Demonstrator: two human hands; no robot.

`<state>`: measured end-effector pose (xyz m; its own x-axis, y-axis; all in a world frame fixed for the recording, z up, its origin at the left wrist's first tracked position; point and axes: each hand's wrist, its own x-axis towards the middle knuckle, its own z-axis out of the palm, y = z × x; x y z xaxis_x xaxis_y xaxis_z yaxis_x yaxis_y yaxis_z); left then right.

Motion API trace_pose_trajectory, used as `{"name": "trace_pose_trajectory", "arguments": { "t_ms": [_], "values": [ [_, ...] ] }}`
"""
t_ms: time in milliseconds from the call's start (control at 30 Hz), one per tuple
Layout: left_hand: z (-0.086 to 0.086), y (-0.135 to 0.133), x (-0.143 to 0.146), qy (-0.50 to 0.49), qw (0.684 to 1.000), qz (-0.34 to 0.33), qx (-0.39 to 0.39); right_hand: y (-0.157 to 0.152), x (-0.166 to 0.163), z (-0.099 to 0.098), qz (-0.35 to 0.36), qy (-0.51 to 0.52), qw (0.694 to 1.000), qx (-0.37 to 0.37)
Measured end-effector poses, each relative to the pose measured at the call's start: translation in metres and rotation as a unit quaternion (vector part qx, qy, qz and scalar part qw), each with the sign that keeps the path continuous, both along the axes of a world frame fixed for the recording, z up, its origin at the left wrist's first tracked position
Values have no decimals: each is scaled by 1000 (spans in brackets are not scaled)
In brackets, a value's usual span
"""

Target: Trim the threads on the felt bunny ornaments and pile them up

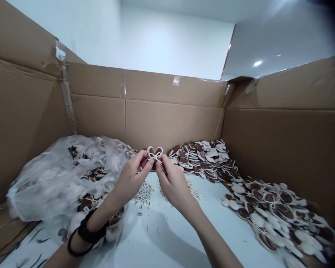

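Note:
My left hand (pixel 132 175) and my right hand (pixel 171 182) meet in the middle and pinch one small brown and white ear-shaped piece (pixel 155 153) with a cream string bow. Both hands have their fingers closed on it, and they hold it up in front of the back cardboard wall. My left wrist carries black bands (pixel 85 234). Under the hands lie small loose cream bits (pixel 143 193) on a white surface (pixel 162 230).
A clear plastic bag (pixel 61 178) full of similar pieces lies at the left. Several finished pieces are heaped at the back (pixel 203 158) and along the right (pixel 273 208). Tall cardboard walls (pixel 170 111) close in the left, back and right.

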<state>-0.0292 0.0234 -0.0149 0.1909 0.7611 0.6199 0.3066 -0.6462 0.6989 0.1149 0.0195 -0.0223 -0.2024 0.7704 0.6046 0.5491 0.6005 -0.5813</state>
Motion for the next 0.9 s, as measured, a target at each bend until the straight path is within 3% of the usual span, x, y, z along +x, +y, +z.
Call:
{"name": "trace_pose_trajectory", "arguments": {
  "t_ms": [133,233,300,367,467,900],
  "values": [
    [1,-3,1,21,998,41,31,0,0,0,-16,-22,1000,-1],
    [2,-2,0,-40,997,-55,-26,1,1,0,-4,-18,1000,-6],
    [2,0,0,-95,982,-142,-76,0,1,0,11,-9,1000,-17],
    [1,2,0,-132,968,-180,-116,-2,1,0,24,1,999,-24],
    [-2,4,1,-159,961,-173,-146,-6,0,1,31,14,999,-24],
    [-3,4,-4,-111,973,-186,-85,-11,-2,3,53,22,997,-55]
  ]
}}
